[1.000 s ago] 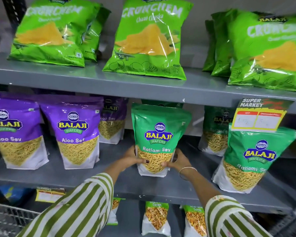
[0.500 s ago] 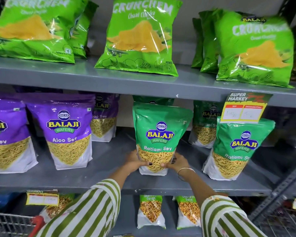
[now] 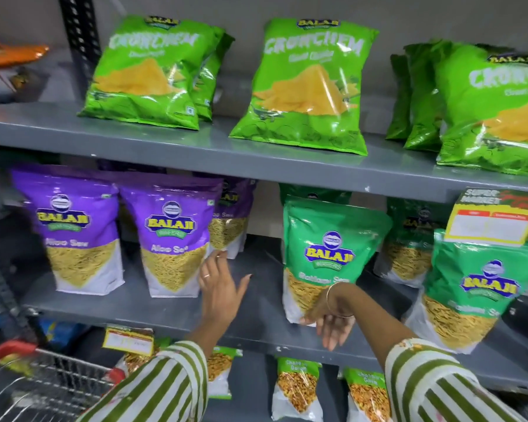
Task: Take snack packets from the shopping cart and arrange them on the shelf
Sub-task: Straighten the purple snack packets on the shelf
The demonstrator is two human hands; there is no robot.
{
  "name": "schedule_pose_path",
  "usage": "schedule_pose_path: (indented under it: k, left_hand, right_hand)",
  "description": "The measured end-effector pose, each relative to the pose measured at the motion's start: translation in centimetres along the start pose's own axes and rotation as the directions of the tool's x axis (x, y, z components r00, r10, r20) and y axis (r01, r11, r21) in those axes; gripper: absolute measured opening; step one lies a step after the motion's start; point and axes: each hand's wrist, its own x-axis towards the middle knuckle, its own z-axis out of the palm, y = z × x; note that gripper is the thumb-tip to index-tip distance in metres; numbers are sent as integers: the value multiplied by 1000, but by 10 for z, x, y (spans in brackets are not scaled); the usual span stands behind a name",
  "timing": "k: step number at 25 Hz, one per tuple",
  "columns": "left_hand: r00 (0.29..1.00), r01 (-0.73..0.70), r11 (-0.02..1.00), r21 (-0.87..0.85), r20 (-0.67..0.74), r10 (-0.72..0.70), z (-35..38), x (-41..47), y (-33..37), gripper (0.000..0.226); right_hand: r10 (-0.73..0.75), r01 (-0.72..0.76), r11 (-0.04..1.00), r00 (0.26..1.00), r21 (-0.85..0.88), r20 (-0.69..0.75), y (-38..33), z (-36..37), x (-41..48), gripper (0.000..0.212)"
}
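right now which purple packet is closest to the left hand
The middle purple packet: the left hand is at its lower right edge. The leftmost one stands farther left; another sits behind.

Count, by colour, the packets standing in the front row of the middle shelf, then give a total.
Purple packets: 2
Green packets: 2
Total: 4
The ones standing behind these are left out.
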Motion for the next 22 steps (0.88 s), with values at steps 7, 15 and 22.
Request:
schedule_pose_path:
  k: [7,15,22]
  left_hand:
    - [940,313,831,-460,23,-341,-51,52,-149,94]
    - [846,501,711,-493,454,-281,-37,76,-195,104]
    - [852,434,798,-419,479,-211,-56,50,-148,57]
  right_hand:
    - [-534,633,773,622,-33,-573,-175,52,25,65]
    - [-601,896,225,437,383,-669,-211,70,42,60]
    - [-535,872,255,486,417,-691,-169,82,30,54]
